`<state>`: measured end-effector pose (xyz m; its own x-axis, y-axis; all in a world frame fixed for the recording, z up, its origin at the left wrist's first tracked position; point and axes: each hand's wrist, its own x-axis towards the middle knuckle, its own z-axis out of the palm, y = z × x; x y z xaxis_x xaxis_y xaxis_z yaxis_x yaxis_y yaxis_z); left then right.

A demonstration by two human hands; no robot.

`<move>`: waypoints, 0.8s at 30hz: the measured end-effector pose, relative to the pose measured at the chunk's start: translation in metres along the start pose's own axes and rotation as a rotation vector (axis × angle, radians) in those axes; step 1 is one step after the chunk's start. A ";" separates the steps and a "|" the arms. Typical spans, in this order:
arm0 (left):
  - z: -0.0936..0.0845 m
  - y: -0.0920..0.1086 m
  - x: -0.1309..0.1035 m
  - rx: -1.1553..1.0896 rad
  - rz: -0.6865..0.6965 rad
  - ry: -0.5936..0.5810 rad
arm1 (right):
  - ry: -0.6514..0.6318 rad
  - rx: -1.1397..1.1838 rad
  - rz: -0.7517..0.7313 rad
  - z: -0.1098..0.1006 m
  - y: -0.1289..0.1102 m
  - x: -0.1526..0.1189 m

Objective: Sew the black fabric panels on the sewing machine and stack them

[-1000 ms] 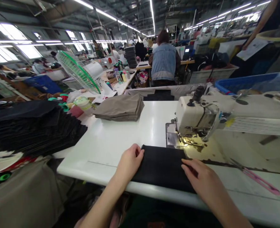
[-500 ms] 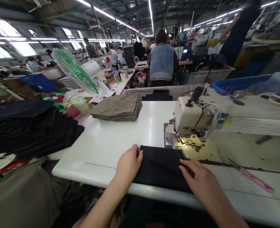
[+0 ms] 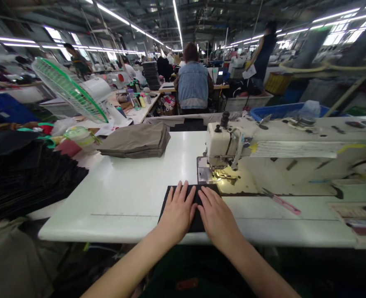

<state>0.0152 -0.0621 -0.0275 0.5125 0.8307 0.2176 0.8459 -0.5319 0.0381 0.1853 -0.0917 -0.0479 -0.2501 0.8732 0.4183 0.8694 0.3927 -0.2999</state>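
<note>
A black cloth piece (image 3: 197, 224) lies flat on the white sewing table (image 3: 123, 190), near its front edge. My left hand (image 3: 178, 211) rests palm down on the cloth's left part with its fingers spread. Beside it, my right hand (image 3: 215, 213) lies flat over the right part, fingers stretched forward. The two hands almost touch at the middle. Just beyond the cloth, to the right, stands the sewing machine (image 3: 221, 147), its needle area lit yellow.
A stack of brown cloth (image 3: 136, 140) sits at the table's back left, and a black cloth pile (image 3: 24, 174) is farther left. Pink-handled snips (image 3: 283, 203) lie right of my hands. Behind are a green-rimmed fan (image 3: 74, 89) and a person in a denim vest (image 3: 193, 85).
Both hands have moved from pinching the cloth's side edges to lying flat on it, closer together. The camera view has turned to the right.
</note>
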 end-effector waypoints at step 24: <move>0.000 -0.009 0.062 -0.236 0.363 -0.186 | 0.016 0.118 -0.027 -0.018 0.067 0.008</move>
<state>0.0393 -0.0059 -0.0141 0.8047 0.5883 0.0801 0.5619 -0.7982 0.2172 0.2497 -0.0639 -0.0489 -0.2656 0.8573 0.4410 0.8059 0.4485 -0.3865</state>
